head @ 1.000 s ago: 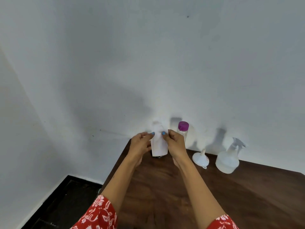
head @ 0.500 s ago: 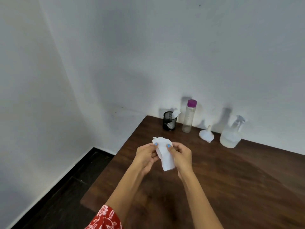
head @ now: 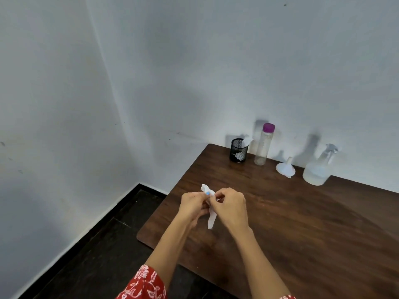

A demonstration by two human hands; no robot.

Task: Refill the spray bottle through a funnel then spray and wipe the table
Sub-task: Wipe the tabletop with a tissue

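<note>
I see the spray bottle (head: 317, 169) upright at the back of the dark wooden table (head: 302, 223) — clear, squat, partly filled, trigger head on. Just left of it the white funnel (head: 285, 167) rests mouth-down, spout up. Further left stands the tall clear bottle (head: 263, 144) with a purple cap. The white tissue (head: 211, 209) hangs crumpled above the table's near-left part — pinched between both hands.
</note>
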